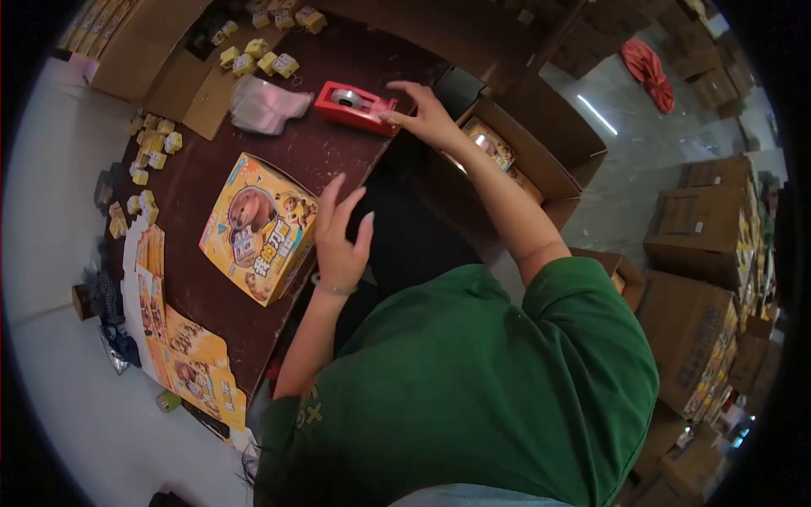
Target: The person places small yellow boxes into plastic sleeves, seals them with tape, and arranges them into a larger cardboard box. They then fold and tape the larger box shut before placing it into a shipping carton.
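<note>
My left hand (341, 249), fingers spread, hovers beside the near right side of a yellow printed box (258, 226) with an animal picture on its top. That box lies closed on the dark red table. At the red tape dispenser (356, 108), my right hand (429, 120) is held open, its thumb by the cutting end and its index finger stretched out above. A roll of clear tape sits in the dispenser. Just left of it lies a stack of clear plastic bags (269, 106).
Small yellow-and-white block trinkets (258, 59) lie in clusters at the far and left table edges. Flat printed box blanks (196, 359) are stacked at the lower left. An open carton (541, 190) holding printed boxes stands at right, with stacked cartons (697, 224) beyond.
</note>
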A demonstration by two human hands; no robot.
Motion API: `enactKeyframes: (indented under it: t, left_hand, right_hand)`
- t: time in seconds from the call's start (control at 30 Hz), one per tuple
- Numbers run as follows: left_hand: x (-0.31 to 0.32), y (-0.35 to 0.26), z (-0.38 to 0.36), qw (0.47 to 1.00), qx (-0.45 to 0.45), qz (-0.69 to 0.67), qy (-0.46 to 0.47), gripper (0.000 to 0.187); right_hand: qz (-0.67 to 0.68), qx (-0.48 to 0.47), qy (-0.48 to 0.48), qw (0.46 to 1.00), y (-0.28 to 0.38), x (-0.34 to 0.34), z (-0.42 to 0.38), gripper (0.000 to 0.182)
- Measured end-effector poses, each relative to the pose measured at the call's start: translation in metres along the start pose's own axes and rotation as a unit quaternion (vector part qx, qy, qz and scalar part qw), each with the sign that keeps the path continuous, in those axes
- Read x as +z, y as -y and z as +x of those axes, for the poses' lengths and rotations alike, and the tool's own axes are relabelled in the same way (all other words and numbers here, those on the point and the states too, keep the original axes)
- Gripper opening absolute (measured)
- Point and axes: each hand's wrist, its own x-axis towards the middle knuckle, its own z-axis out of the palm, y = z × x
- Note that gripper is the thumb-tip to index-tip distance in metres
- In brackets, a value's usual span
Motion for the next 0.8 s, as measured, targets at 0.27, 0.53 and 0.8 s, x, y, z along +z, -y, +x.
enactKeyframes:
  t: [0.27,0.53,0.8]
  left_hand:
    - [0.097,0.077,0.088,0.960,0.047,0.276,0.011,0.071]
    - [0.084,0.084,0.081,0.952,0.059,0.297,0.032,0.070]
    - [0.114,0.059,0.066,0.987,-0.125,-0.099,-0.030,0.032]
  right_hand:
    - [0.149,0.118,0.243,0.951,-0.027,0.000,0.047,0.032]
    - [0.203,0.216,0.197,0.935,0.025,-0.053,-0.016,0.020]
    - [0.312,0.272,0.151,0.898,-0.002,-0.050,-0.043,0.017]
